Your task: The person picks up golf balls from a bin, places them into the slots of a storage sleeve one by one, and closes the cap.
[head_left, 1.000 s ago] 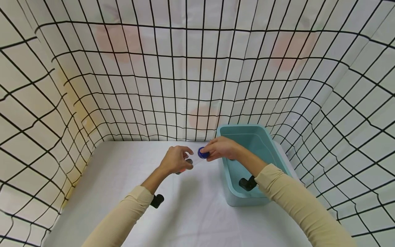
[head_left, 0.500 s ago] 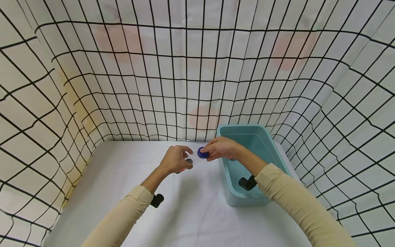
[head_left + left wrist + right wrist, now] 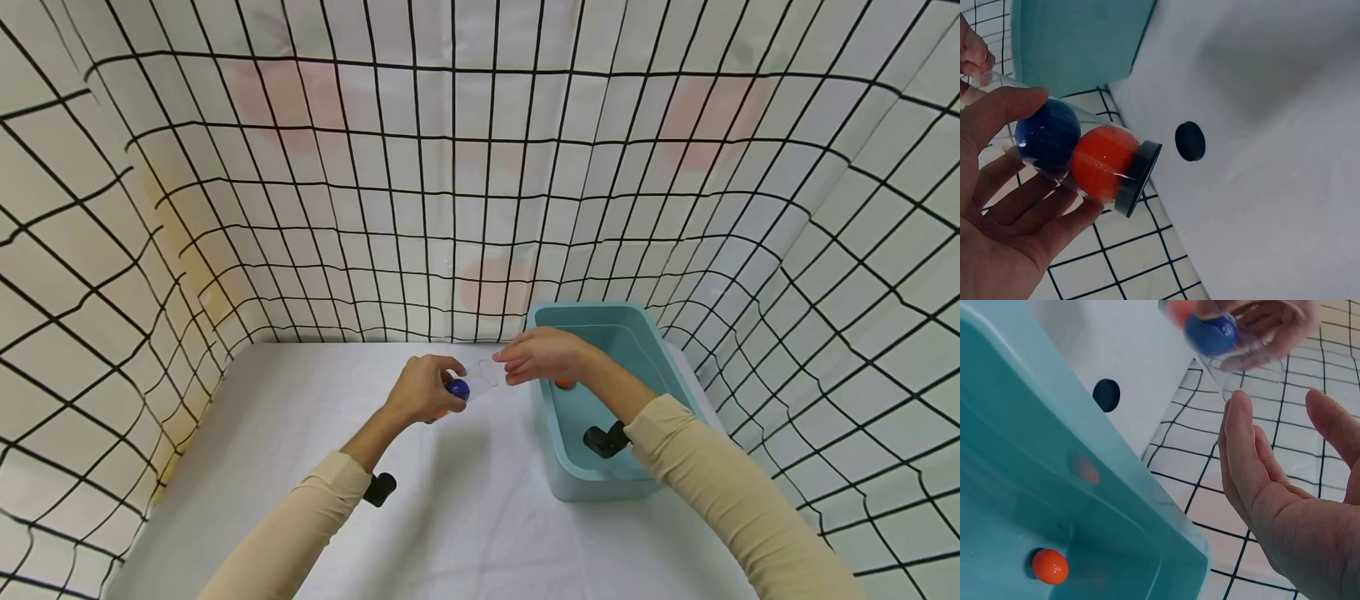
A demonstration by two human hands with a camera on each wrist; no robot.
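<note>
My left hand (image 3: 426,388) grips a clear plastic tube (image 3: 480,379), held tilted above the white table. Inside it lie a blue ball (image 3: 1047,134) and an orange ball (image 3: 1105,164) against the dark cap (image 3: 1139,178) at the low end. The blue ball (image 3: 457,389) shows just past my left fingers. My right hand (image 3: 534,357) hovers at the tube's open end with its fingers relaxed and holds nothing (image 3: 1272,487). The tube (image 3: 1241,331) and blue ball (image 3: 1211,334) lie beyond its fingertips.
A teal plastic bin (image 3: 592,485) stands on the table at the right, with one orange ball (image 3: 565,383) (image 3: 1050,565) inside. A small black disc (image 3: 1190,141) (image 3: 1106,395) lies on the white table (image 3: 465,517). Grid-patterned curtains close in three sides.
The blue ball has left my right fingers and now sits in the tube held by my left hand. My right hand has opened and lifted slightly.
</note>
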